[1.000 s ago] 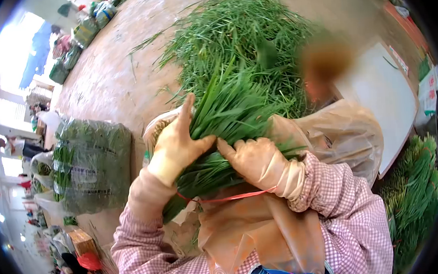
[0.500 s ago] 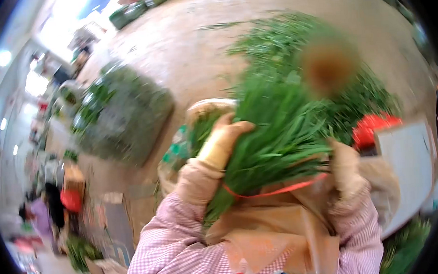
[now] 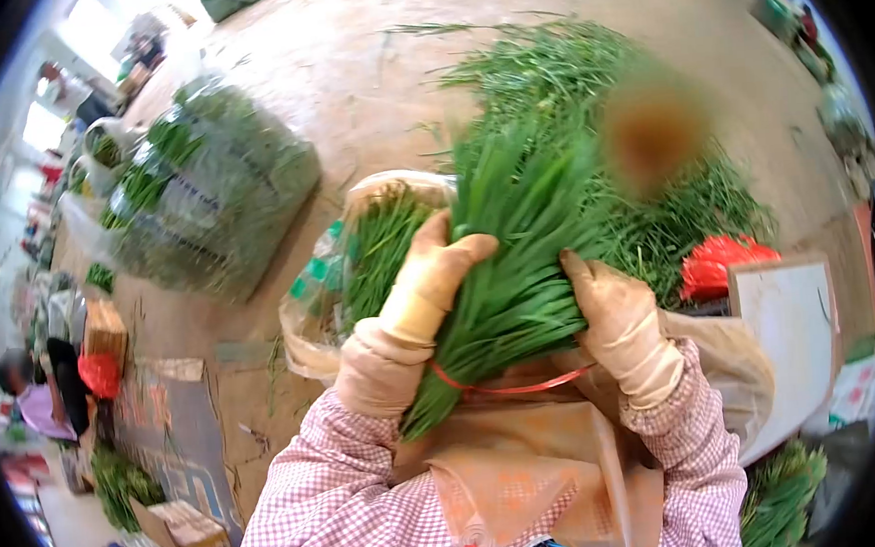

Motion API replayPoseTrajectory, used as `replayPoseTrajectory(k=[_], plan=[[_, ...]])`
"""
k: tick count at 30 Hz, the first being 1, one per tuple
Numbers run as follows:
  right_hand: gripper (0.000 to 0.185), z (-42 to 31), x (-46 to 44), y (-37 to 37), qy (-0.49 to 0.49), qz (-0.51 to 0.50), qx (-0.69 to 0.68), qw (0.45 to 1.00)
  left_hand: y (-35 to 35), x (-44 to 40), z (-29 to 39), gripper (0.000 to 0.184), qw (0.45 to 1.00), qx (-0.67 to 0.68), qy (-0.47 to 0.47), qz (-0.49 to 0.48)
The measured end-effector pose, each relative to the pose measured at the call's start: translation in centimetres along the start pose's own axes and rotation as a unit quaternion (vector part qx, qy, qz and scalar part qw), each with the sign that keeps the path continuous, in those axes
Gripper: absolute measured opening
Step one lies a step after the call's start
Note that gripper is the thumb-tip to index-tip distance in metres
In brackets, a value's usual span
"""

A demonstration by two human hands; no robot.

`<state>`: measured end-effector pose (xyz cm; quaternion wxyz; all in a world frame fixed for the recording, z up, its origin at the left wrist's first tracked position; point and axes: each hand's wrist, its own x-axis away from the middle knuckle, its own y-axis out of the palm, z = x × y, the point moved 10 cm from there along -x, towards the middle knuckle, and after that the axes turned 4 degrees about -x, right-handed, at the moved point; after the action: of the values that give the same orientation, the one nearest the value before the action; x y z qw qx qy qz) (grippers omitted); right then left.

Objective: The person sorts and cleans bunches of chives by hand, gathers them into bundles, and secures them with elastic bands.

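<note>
A large bunch of long green leaves (image 3: pixel 522 258) lies across my lap, fanned out away from me. My gloved left hand (image 3: pixel 435 276) grips its left side, thumb on top and the other fingers hidden underneath. On the right side, my gloved right hand (image 3: pixel 615 313) holds the bunch's edge, its thumb raised against the leaves. A thin red string (image 3: pixel 525 386) runs across my brown apron (image 3: pixel 530 478) just below the bunch. Beyond the leaves, a loose green heap (image 3: pixel 565 65) spreads over the floor.
Left stands a clear bag of greens (image 3: pixel 223 201); nearer is an open bag of upright stalks (image 3: pixel 385 242). A red plastic bag (image 3: pixel 722 264) and white board (image 3: pixel 787 342) are at right. Another person (image 3: pixel 44 398) is far left, near a cardboard box (image 3: pixel 105 329).
The view has swung left. My right hand has moved from on top of the leaves to the bunch's right side, and the bunch now stands more fanned out between both hands.
</note>
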<state>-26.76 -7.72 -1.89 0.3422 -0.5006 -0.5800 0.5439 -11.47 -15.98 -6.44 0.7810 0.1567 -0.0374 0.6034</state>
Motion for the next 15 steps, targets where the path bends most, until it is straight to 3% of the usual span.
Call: replayPoseTrajectory(k=[2,5,6,7,9,10,11,13,14,15], plan=[[0.056,0.1,0.9,0.9,0.003,0.023,-0.007,1.000,-0.1,0.3,0.1,0.045,1.000,-0.021,0.013,-0.006],[0.044,-0.6,1.4,0.9,0.001,0.055,0.020,0.998,0.5,0.8,2.3,0.049,0.951,-0.287,0.109,0.035],[0.051,-0.4,1.3,0.8,0.006,0.049,-0.008,0.999,1.6,1.0,2.8,0.066,0.951,-0.280,0.128,0.002],[0.059,-0.3,1.3,0.7,0.010,0.044,-0.036,0.998,2.2,1.1,2.8,0.066,0.951,-0.281,0.127,-0.011],[0.051,0.1,1.8,1.3,0.025,0.064,-0.011,0.998,4.7,2.1,3.9,0.087,0.898,-0.377,0.214,-0.072],[0.047,0.0,1.9,1.4,0.015,0.081,-0.051,0.995,4.8,1.9,4.0,0.102,0.891,-0.407,0.186,-0.075],[0.041,-0.6,2.4,1.2,-0.009,0.087,0.000,0.996,3.7,1.5,4.1,0.093,0.889,-0.443,0.114,-0.029],[0.035,-1.7,3.3,0.3,-0.032,0.097,0.050,0.993,0.8,-0.4,2.7,0.090,0.864,-0.498,0.069,0.036],[0.036,-1.8,3.6,0.5,-0.029,0.080,0.044,0.995,0.6,-1.2,1.9,0.067,0.920,-0.383,0.088,0.007],[0.036,-1.8,3.9,0.8,-0.025,0.061,0.037,0.997,0.0,-1.4,1.2,0.067,0.919,-0.385,0.089,0.007]])
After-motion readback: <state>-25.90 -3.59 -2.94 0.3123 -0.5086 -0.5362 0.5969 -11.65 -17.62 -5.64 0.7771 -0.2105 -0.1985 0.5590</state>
